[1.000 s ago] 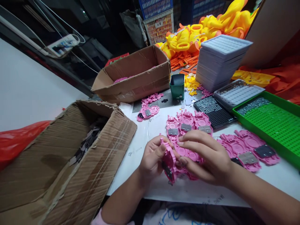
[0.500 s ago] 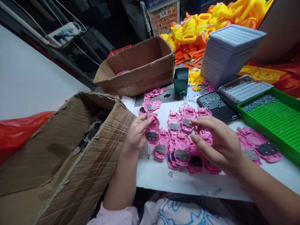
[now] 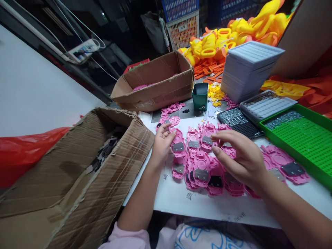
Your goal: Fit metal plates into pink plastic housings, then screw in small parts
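My left hand (image 3: 162, 141) is closed on the edge of a pink plastic shell (image 3: 178, 138), thumb on top; the shell has a grey plate fixed across its lower part. My right hand (image 3: 242, 159) hovers over the pile of similar pink shells, its thumb and index finger apart and nothing visible between them. Its other fingers are partly hidden. Under and beside it lie several shells with grey or black plates, among them a front shell (image 3: 201, 169) and a shell with a black plate (image 3: 293, 167) to the right.
An open cardboard box (image 3: 121, 152) with dark pieces stands at left, another cardboard box (image 3: 155, 90) behind. A green cup (image 3: 200, 98), a stack of white trays (image 3: 246, 71), a black tray (image 3: 240, 122) and a green tray (image 3: 298, 138) holding small metal parts surround the shells. Yellow toys (image 3: 215, 43) are heaped behind.
My left hand has moved right, bringing its pink shell closer to the pile. My right hand stays over the shells in much the same pose. The whole view has shifted slightly.
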Demonstrator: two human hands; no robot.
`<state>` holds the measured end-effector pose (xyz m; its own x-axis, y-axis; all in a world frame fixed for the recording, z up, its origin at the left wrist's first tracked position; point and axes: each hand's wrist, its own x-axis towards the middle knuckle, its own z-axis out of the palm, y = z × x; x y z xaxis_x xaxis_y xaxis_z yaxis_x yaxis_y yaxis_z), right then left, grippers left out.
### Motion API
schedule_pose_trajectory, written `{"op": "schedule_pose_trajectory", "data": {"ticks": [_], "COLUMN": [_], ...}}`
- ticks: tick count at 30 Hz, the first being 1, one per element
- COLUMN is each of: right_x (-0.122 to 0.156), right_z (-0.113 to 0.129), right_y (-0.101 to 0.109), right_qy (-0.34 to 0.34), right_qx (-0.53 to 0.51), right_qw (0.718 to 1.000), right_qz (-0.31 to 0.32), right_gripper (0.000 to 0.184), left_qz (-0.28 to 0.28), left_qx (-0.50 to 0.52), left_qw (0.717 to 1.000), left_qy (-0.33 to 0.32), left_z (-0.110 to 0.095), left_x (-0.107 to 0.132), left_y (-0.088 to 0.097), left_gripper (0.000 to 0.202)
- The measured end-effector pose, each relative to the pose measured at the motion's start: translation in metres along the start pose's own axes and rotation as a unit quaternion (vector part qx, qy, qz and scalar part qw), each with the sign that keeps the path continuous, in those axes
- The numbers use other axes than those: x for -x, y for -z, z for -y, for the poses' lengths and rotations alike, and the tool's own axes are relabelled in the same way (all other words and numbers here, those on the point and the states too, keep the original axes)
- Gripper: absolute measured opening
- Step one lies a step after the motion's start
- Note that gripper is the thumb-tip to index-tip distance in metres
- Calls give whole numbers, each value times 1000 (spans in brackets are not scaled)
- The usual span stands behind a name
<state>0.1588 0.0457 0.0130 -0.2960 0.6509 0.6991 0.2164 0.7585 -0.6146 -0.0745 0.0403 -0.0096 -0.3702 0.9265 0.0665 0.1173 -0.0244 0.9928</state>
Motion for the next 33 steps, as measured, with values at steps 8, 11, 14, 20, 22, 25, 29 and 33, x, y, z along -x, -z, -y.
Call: {"op": "schedule_pose_trajectory", "data": {"ticks": [8, 11, 14, 20, 22, 25, 29, 33], "right_x": [-3, -3, -5, -7, -8, -20, -59, -108], "right_z": [-2, -2, -2, -4, -6, -15, -47, -101], "right_y": [-1, 0, 1, 5, 11, 25, 41, 32], "right_qy": [29, 31, 22, 18, -33, -193, -259, -245], "right_qx": [-7, -18, -23, -34, -57, -66, 182, 372], "right_qw": [999, 998, 998, 998, 996, 978, 943, 863], "right_qz": [27, 45, 45, 59, 60, 49, 103, 239], "right_gripper": [13, 12, 10, 8, 8, 19, 22, 22], "left_qz": [69, 97, 117, 55, 38, 46, 48, 41], "left_qx": [-194, -263, -325, -448, -489, -531, -559, -562], "left_qw": [974, 954, 930, 879, 860, 836, 817, 813], "left_qy": [-91, -106, -126, -151, -143, -131, -137, -146], "left_z": [8, 11, 12, 8, 11, 21, 35, 39], "left_x": [-36, -37, -39, -60, -66, -68, -63, -61], "left_y": [-24, -32, -32, -3, 10, 24, 29, 29], "left_gripper": [41, 48, 53, 41, 49, 63, 60, 57]}}
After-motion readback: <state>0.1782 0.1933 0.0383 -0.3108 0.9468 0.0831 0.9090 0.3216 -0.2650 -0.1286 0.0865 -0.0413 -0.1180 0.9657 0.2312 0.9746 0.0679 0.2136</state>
